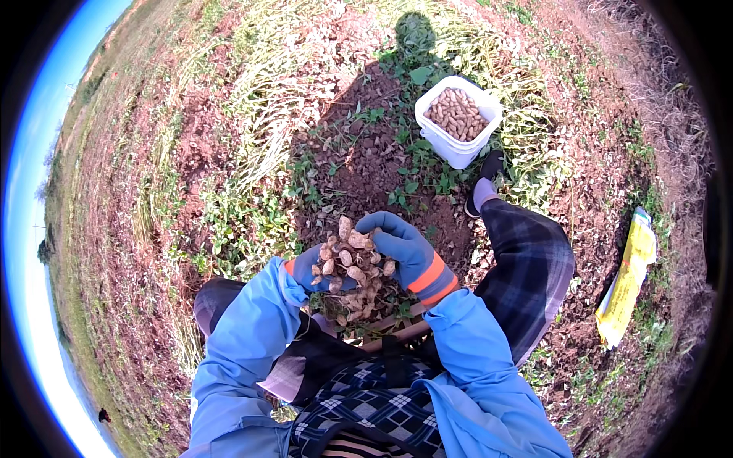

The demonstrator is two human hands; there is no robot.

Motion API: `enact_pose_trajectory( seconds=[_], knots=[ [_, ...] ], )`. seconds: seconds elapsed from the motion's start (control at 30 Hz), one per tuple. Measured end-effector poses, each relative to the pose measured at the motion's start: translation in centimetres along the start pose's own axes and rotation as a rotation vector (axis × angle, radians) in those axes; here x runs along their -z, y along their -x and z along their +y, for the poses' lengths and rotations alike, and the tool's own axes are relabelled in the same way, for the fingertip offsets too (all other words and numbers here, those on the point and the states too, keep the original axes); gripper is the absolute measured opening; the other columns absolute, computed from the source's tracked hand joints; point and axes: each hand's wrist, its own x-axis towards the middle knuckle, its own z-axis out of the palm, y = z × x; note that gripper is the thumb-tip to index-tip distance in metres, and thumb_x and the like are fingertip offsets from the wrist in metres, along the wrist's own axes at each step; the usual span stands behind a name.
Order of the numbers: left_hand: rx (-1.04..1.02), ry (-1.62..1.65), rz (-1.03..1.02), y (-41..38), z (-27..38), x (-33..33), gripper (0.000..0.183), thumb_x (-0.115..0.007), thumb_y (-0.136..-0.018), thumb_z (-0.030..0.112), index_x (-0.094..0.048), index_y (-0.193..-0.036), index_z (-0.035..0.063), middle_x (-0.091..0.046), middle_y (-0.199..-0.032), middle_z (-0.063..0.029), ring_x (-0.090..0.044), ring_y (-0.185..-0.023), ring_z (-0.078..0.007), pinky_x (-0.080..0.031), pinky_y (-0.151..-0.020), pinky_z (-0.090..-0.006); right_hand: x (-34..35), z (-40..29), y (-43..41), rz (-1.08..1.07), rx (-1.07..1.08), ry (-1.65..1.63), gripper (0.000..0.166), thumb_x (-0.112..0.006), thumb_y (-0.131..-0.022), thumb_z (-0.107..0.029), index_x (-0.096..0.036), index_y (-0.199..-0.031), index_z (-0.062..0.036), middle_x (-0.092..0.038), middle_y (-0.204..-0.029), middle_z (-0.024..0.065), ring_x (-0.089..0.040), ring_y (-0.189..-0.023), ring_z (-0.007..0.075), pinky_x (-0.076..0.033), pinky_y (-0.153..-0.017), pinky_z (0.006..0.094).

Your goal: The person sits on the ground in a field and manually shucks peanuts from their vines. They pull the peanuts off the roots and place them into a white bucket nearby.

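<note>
A cluster of peanuts in their shells point(355, 257), still bunched together, is held up between both hands over my lap. My left hand point(312, 266), in a grey-blue glove with an orange cuff band, grips the bunch from the left; the pods hide most of its fingers. From the right, my right hand point(404, 243), gloved alike with orange cuff stripes, has its thumb and fingers bent around pods at the top of the cluster. More soil-dusted pods hang below the hands.
A white plastic bucket point(458, 151) of picked peanuts point(456, 114) stands ahead on the right, beside my shoe point(487, 177). Pulled peanut plants point(269, 126) lie in rows on reddish soil point(372, 154). A yellow plastic sack point(627, 280) rests at the right. Wooden bars point(398, 332) show between my legs.
</note>
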Motion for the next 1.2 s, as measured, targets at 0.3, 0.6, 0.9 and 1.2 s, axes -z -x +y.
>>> enact_pose_trajectory(
  seconds=[0.3,0.6,0.9,1.2],
  knots=[
    [-0.006,-0.147,0.088,-0.8,-0.6,1.2,0.070,-0.064,-0.074,0.008,-0.027,-0.133,0.0054,-0.046,-0.123,-0.0091,-0.049,-0.109,-0.0218,-0.039,-0.093,-0.0348,0.5,0.6,-0.8,0.324,0.198,0.311,0.012,-0.059,-0.075,-0.005,-0.056,-0.087,-0.0036,-0.053,-0.074,-0.0020,-0.049,-0.069,0.0051,-0.042,-0.061,0.0215],
    [-0.110,-0.141,0.161,-1.5,-1.8,1.7,0.051,-0.052,-0.084,0.006,-0.031,-0.130,0.0076,-0.042,-0.125,-0.0067,-0.047,-0.110,-0.0188,-0.041,-0.094,-0.0343,1.0,1.4,-2.3,0.605,0.240,0.347,0.012,-0.061,-0.072,-0.003,-0.056,-0.083,-0.0040,-0.052,-0.071,-0.0014,-0.044,-0.061,0.0049,-0.039,-0.054,0.0214],
    [-0.208,-0.264,0.247,-1.3,-0.5,1.1,0.051,-0.063,-0.079,0.010,-0.041,-0.124,0.0057,-0.050,-0.118,-0.0057,-0.049,-0.107,-0.0171,-0.041,-0.091,-0.0331,8.5,-4.2,-3.0,0.738,0.412,-0.016,0.009,-0.055,-0.075,-0.001,-0.050,-0.081,-0.0051,-0.048,-0.059,0.0028,-0.040,-0.042,0.0086,-0.030,-0.035,0.0190],
    [-0.159,0.370,0.201,-3.0,-3.0,3.7,0.063,-0.062,-0.081,0.016,-0.026,-0.132,0.0146,-0.039,-0.128,-0.0092,-0.039,-0.118,-0.0283,-0.036,-0.097,-0.0445,17.5,-20.8,-9.6,0.710,0.476,0.331,0.032,-0.066,-0.077,-0.023,-0.050,-0.099,-0.0050,-0.056,-0.087,0.0085,-0.054,-0.064,0.0175,-0.049,-0.052,0.0294]
  ],
)
